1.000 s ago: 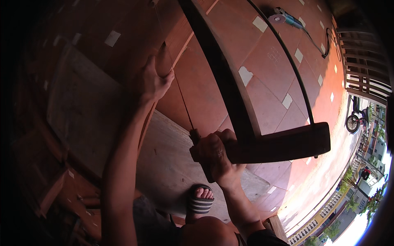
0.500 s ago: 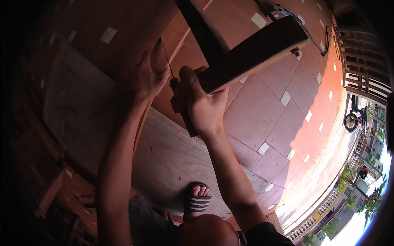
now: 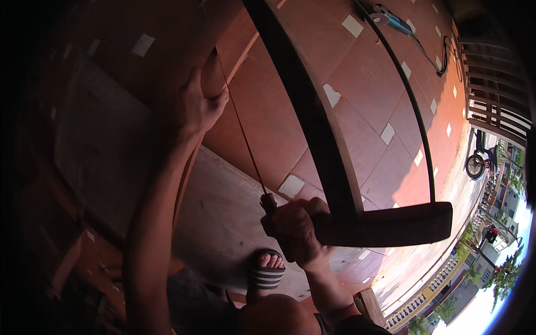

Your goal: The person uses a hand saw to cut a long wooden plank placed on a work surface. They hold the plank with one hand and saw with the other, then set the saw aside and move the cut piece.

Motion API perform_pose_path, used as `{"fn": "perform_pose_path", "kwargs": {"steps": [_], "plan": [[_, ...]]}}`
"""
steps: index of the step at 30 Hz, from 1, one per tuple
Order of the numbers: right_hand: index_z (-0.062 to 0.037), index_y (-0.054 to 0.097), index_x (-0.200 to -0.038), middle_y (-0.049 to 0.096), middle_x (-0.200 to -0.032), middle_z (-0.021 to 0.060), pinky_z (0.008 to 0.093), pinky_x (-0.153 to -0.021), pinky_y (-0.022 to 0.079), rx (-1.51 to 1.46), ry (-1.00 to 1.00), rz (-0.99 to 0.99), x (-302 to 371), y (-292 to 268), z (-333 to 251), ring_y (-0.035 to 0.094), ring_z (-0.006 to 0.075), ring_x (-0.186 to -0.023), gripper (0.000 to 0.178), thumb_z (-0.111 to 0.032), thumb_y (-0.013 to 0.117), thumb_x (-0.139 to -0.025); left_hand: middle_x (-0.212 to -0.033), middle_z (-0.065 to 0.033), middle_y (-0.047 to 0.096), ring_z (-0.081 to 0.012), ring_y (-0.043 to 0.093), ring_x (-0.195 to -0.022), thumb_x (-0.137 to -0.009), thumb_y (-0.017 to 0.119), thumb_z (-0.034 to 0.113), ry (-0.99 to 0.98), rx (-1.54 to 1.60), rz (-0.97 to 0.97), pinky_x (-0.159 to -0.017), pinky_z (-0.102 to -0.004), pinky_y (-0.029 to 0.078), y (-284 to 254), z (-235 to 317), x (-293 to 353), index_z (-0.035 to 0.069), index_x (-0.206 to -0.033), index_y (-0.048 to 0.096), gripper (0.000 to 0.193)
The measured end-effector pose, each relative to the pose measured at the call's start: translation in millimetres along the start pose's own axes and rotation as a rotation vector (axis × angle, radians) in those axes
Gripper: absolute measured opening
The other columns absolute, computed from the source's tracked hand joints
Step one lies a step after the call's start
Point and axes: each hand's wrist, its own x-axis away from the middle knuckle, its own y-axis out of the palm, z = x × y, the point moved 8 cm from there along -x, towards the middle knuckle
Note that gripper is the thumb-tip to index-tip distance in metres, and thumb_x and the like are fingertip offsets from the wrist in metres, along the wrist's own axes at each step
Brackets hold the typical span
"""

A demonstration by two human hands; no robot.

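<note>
A wooden frame saw [image 3: 326, 131] stretches from the top of the view down to my right side. My right hand [image 3: 304, 231] is wrapped round its near end, beside the dark end bar [image 3: 391, 226]. The saw's thin blade [image 3: 244, 134] runs up and left to a reddish-brown piece of wood [image 3: 212, 75], where it meets the edge. My left hand [image 3: 200, 111] grips that piece close to the blade, its thumb toward the blade; some of its fingers are lost in shadow. Below lies a wide greyish wooden board [image 3: 223, 206].
My sandalled foot [image 3: 269, 269] rests on the board. An angle grinder [image 3: 393, 21] with a cord lies on the tiled floor [image 3: 391, 106] at the far right. Beyond stand a slatted wooden piece [image 3: 497, 84] and a motorbike [image 3: 477, 162]. Dark wooden parts [image 3: 72, 257] fill the lower left.
My right hand has drawn the saw toward me and rightward, swinging the end bar lower. More of the blade now shows. My left hand stays nearly in place on the wood.
</note>
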Motion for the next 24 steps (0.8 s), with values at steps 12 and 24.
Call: {"fn": "perform_pose_path", "kwargs": {"steps": [12, 24], "plan": [[-0.0014, 0.052, -0.095, 0.064, -0.081, 0.0116, 0.0335, -0.062, 0.052, 0.106, 0.018, 0.058, -7, 2, 4, 0.061, 0.0166, -0.067, 0.021, -0.015, 0.059, -0.11, -0.127, -0.0249, 0.068, -0.039, 0.068, -0.121, -0.088, 0.08, 0.032, 0.097, 0.152, 0.061, -0.106, -0.0487, 0.053, 10, -8, -4, -0.002, -0.144, 0.05, 0.072], [-0.0019, 0.06, -0.081, 0.063, -0.067, 0.0036, 0.027, -0.048, 0.045, -0.134, -0.04, 0.108, -81, 25, 29, 0.059, 0.0099, -0.055, 0.026, -0.008, 0.064, -0.106, -0.117, -0.026, 0.07, -0.0444, 0.07, -0.112, -0.083, 0.083, 0.031, 0.074, 0.058, 0.076, -0.097, -0.0523, 0.057, -18, 21, 4, -0.001, -0.137, 0.055, 0.069]]}}
